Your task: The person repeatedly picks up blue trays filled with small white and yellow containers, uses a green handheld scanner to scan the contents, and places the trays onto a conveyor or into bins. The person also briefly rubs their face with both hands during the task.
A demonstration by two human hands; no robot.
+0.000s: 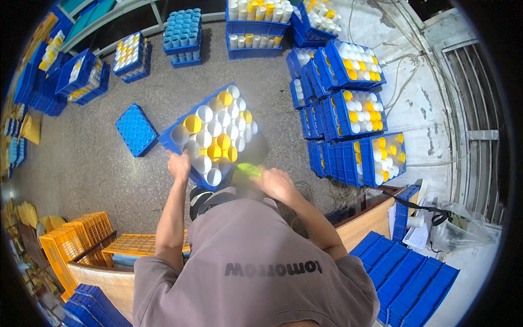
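In front of me a blue plastic crate [168,144] stands at an angle, packed with white and yellow tubes [224,119] whose open ends face up. My left hand [179,165] is closed on the crate's near-left edge. Beside the near-right side of the crate, my right hand [277,184] is wrapped round a bright green object [249,169] with a rounded front. Its exact kind I cannot make out, and its tip is close to the tubes.
A low blue tray [135,131] lies on the floor to the left. Stacked blue crates of tubes [357,113] line the right wall, with a crate of light-blue tubes [182,34] at the back. Yellow crates [76,240] and folded blue crates [406,280] flank me.
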